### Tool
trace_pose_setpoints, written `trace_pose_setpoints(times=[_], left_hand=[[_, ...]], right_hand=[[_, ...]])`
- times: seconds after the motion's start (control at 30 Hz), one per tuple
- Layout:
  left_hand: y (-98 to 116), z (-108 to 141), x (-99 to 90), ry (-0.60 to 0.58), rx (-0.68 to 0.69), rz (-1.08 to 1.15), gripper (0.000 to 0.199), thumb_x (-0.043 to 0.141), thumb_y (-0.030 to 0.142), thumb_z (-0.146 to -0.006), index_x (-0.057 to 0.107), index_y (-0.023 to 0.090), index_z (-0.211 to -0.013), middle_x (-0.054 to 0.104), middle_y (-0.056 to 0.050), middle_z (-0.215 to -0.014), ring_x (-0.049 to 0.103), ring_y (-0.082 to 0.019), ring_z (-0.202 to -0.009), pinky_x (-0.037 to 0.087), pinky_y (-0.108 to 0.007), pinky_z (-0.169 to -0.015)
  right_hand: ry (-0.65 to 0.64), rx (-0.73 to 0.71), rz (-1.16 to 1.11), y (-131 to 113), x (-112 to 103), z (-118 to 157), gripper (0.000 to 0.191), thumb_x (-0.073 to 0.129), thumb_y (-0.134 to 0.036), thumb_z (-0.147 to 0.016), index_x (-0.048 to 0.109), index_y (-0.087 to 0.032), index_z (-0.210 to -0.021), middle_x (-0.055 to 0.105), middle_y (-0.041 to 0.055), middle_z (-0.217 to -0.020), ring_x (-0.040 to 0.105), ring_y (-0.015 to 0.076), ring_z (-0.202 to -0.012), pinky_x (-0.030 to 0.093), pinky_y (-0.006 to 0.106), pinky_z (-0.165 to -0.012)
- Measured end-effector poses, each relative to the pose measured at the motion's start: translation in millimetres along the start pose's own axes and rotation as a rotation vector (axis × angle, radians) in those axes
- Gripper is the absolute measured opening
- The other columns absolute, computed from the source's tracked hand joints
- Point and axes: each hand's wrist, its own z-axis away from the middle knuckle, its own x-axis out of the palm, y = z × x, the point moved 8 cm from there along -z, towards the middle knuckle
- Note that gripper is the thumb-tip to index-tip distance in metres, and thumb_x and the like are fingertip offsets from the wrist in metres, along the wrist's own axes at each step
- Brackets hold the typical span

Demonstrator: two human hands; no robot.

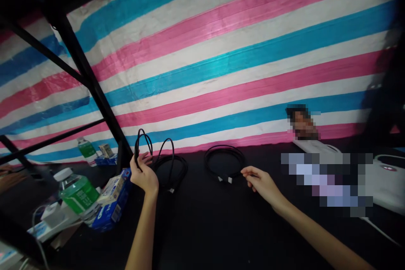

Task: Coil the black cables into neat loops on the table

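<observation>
both hands [202, 177] apart, left raised with looped black cable [144, 135]

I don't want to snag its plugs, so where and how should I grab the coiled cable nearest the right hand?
Probably the right side of the coiled cable, from above and right: strands bunch there, the open ring leaves finger room, and the plugs lie at its near edge.

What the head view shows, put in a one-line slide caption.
Left hand holding looped black cable; right hand beside a coiled cable on a black table.
</observation>
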Motion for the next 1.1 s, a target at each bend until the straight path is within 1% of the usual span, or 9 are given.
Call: trace_pose_setpoints(times=[0.2, 0.37, 0.47, 0.57, 0.63, 0.7, 0.77, 0.97, 1.1], left_hand=[[25, 7, -11.9, 0.117, 0.050, 0.173, 0.041, 0.031, 0.041, -0.087, 0.040, 0.014, -0.117, 0.061, -0.011, -0.093, 0.063, -0.015, -0.067, 0.054, -0.029, -0.060], [42, 29, -0.5, 0.015, 0.142, 0.255, 0.035, 0.035, 0.037, -0.087, 0.044, 0.016, -0.114, 0.061, -0.007, -0.086, 0.063, -0.015, -0.066, 0.054, -0.029, -0.060], [41, 56, 25.1, -0.272, 0.187, 0.213, 0.033, 0.041, 0.035, -0.085, 0.051, 0.019, -0.112, 0.065, -0.006, -0.082, 0.063, -0.015, -0.063, 0.053, -0.027, -0.059], [44, 106, 60.2, -0.786, 0.332, 0.137, 0.023, 0.059, 0.033, -0.075, 0.066, 0.023, -0.095, 0.066, -0.004, -0.064, 0.060, -0.014, -0.051, 0.050, -0.026, -0.057], [55, 147, 70.9, -1.103, 0.516, 0.156, 0.018, 0.067, 0.029, -0.068, 0.070, 0.024, -0.084, 0.063, -0.004, -0.053, 0.058, -0.016, -0.047, 0.049, -0.027, -0.054], [66, 175, 70.8, -1.258, 0.669, 0.195, 0.018, 0.065, 0.026, -0.069, 0.071, 0.023, -0.085, 0.063, -0.004, -0.052, 0.057, -0.017, -0.047, 0.047, -0.028, -0.052], [72, 178, 70.3, -1.219, 0.695, 0.200, 0.017, 0.060, 0.024, -0.073, 0.070, 0.023, -0.087, 0.065, -0.005, -0.058, 0.059, -0.017, -0.051, 0.047, -0.028, -0.054], [43, 116, 74.4, -0.686, 0.368, -0.038, 0.034, 0.057, 0.033, -0.075, 0.059, 0.025, -0.108, 0.061, -0.009, -0.110, 0.054, -0.026, -0.105, 0.040, -0.044, -0.093], [1, 111, 89.8, -0.739, 0.083, -0.096, 0.059, 0.057, 0.048, -0.071, 0.044, 0.021, -0.123, 0.058, -0.012, -0.112, 0.054, -0.029, -0.105, 0.042, -0.047, -0.090]], right_hand=[[-0.020, 0.008, -0.043, -3, 6, 2, 0.015, 0.056, -0.018, -0.059, 0.062, -0.015, -0.072, 0.056, 0.0000, -0.065, 0.045, 0.0073, -0.043, 0.031, 0.019, -0.035], [-0.259, 0.046, -0.205, -16, 35, 18, 0.037, 0.063, -0.038, -0.068, 0.064, -0.016, -0.098, 0.063, 0.0086, -0.093, 0.059, 0.0137, -0.064, 0.040, 0.020, -0.041], [-0.413, 0.187, -0.351, -17, 50, 30, 0.050, 0.048, -0.053, -0.078, 0.057, -0.017, -0.112, 0.062, 0.0137, -0.105, 0.063, 0.0208, -0.085, 0.049, 0.026, -0.054], [-0.456, 0.282, -0.478, -14, 53, 34, 0.060, 0.036, -0.061, -0.081, 0.055, -0.014, -0.113, 0.064, 0.0157, -0.105, 0.063, 0.0215, -0.090, 0.050, 0.031, -0.068], [-0.455, 0.295, -0.533, -10, 54, 34, 0.057, 0.041, -0.060, -0.080, 0.055, -0.014, -0.109, 0.065, 0.0148, -0.103, 0.064, 0.0200, -0.087, 0.049, 0.031, -0.072], [-0.432, 0.267, -0.514, -7, 53, 33, 0.046, 0.056, -0.051, -0.076, 0.054, -0.015, -0.104, 0.065, 0.0117, -0.100, 0.065, 0.0185, -0.083, 0.049, 0.029, -0.072], [-0.395, 0.216, -0.433, -5, 51, 32, 0.039, 0.069, -0.039, -0.069, 0.054, -0.016, -0.097, 0.066, 0.0082, -0.094, 0.066, 0.0174, -0.079, 0.049, 0.028, -0.068], [-0.438, 0.073, -0.389, -27, 49, 37, 0.043, 0.070, -0.034, -0.069, 0.052, -0.018, -0.105, 0.061, 0.0010, -0.081, 0.064, 0.0144, -0.068, 0.051, 0.026, -0.058], [-0.518, 0.014, -0.442, -47, 46, 42, 0.047, 0.068, -0.028, -0.072, 0.052, -0.020, -0.116, 0.061, 0.0004, -0.081, 0.061, 0.0097, -0.064, 0.049, 0.022, -0.059]])
